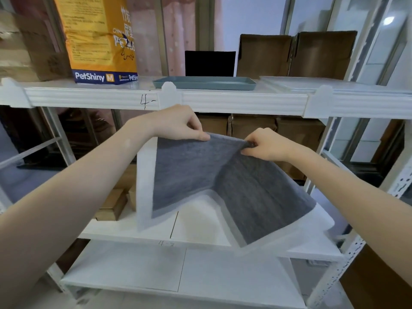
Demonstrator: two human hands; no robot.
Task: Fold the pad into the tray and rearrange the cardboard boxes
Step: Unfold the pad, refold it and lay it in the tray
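Observation:
A grey pad (200, 175) with a white border hangs in the air in front of the shelves, creased down its middle. My left hand (178, 126) pinches its top edge at the left. My right hand (265, 144) grips the same edge a little to the right. Above, on the upper shelf, lies a shallow blue-green tray (205, 83). Open cardboard boxes (294, 55) stand behind it at the right. More closed cardboard boxes (256, 128) sit on the middle shelf behind my hands, partly hidden.
A yellow PetShiny bag (100, 41) stands left of the tray. A black panel (210, 63) stands behind the tray. A white tray (312, 84) lies at the right. Small boxes (113, 204) sit at the left of the middle shelf. The white rack (223, 101) has perforated posts.

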